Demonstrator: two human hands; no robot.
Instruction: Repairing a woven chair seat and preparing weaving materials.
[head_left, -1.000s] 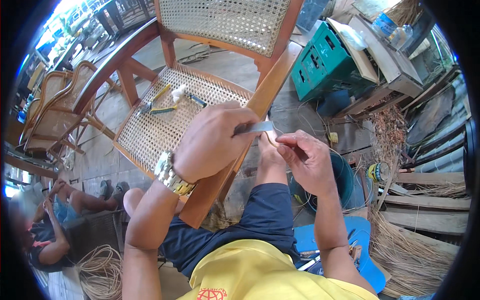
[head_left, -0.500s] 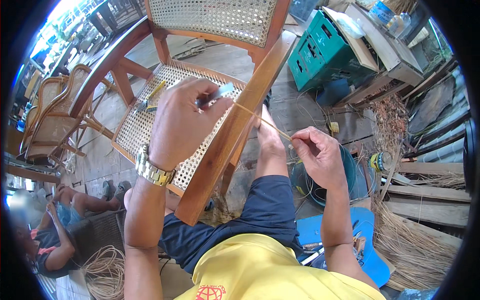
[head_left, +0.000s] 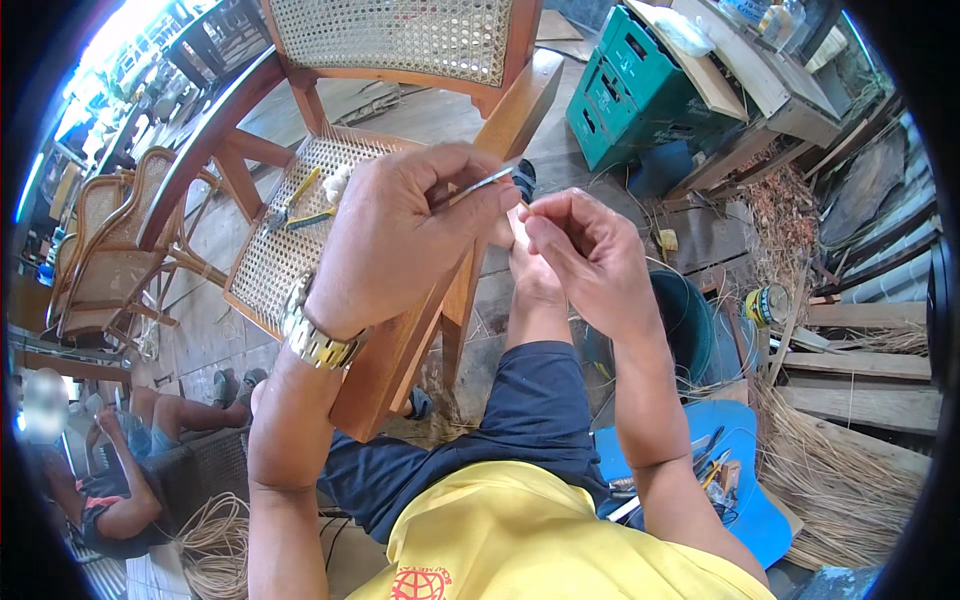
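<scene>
My left hand (head_left: 400, 230), with a metal-banded watch (head_left: 318, 335) at its wrist, is closed on a thin, flat, silvery blade (head_left: 492, 181) jutting between thumb and fingers. Close beside its thumb, my right hand (head_left: 598, 262) pinches a narrow tan cane strip (head_left: 523, 207); only a short bit shows, the rest hidden by fingers. Both hands are above the wooden armrest (head_left: 368, 395) of a chair with a woven cane seat (head_left: 262, 282) and cane back (head_left: 400, 40). On the seat lie yellow-handled pliers (head_left: 290, 213) and a whitish clump (head_left: 338, 183).
Beyond my right hand stand a green crate (head_left: 635, 95) and a dark green bucket (head_left: 685, 325). A blue tray (head_left: 745, 500) with tools sits at my right, near bundled cane strands (head_left: 830, 480). Rattan chairs (head_left: 120, 245) and a seated person (head_left: 120, 480) are at left.
My right hand has moved up and left, close to my left hand, so the strip no longer stretches between them. The blade now points more outward. The view has shifted slightly.
</scene>
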